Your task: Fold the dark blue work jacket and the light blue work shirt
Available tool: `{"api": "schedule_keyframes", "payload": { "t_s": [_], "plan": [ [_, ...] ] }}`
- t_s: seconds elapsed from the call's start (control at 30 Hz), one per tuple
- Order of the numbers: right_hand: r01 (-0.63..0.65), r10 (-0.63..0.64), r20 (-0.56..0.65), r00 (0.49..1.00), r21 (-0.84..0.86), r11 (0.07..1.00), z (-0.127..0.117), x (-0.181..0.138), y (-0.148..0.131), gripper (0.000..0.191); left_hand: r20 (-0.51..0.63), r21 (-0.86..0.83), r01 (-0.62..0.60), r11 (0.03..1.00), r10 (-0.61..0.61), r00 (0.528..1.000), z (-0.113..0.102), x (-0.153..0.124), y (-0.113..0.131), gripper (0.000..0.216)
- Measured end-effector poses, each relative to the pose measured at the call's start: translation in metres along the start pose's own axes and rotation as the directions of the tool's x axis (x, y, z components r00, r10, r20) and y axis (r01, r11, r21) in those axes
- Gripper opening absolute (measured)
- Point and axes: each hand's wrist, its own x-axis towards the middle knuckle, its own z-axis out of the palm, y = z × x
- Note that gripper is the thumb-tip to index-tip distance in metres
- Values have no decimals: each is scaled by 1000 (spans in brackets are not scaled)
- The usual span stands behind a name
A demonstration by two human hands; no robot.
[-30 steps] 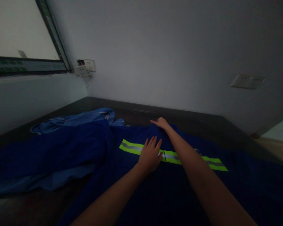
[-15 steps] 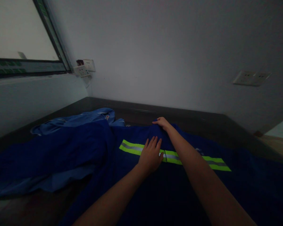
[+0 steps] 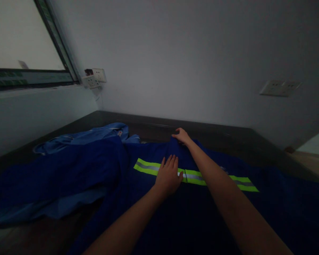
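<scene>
The right hand [image 3: 181, 136] arches higher than a moment ago at the collar [image 3: 173, 144] of the blue jacket [image 3: 186, 209] (whether pinching cloth, I can't tell), while the left hand [image 3: 168, 177] lies flat and open across its yellow stripe [image 3: 194, 177], the jacket spread beneath both.

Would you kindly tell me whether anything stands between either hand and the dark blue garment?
Nothing visible does: the left hand lies on the dark blue garment, over its reflective strip, and the right hand is at the garment's far edge.
</scene>
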Motion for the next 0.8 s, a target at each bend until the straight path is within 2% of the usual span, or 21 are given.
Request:
{"api": "schedule_keyframes", "payload": {
  "t_s": [0.23,0.4,0.6,0.7,0.8],
  "plan": [
    [163,-178,-59,982,-201,966,13,-11,-4,34,10,0,7,1000,-7,1000,-1,0,1,59],
    [226,-266,-67,962,-357,906,27,-25,-1,32,45,-4,7,1000,-7,999,-2,2,0,60],
    [254,-332,-81,940,-486,836,33,-27,2,29,42,13,2,1000,-3,999,-3,1,1,61],
    [218,-314,-125,941,-486,846,29,-24,2,30,32,13,6,1000,-6,999,-3,1,1,61],
    [184,-288,-240,927,-379,907,18,-21,3,32,22,16,3,1000,-4,1000,-2,1,1,61]
  ]
}}
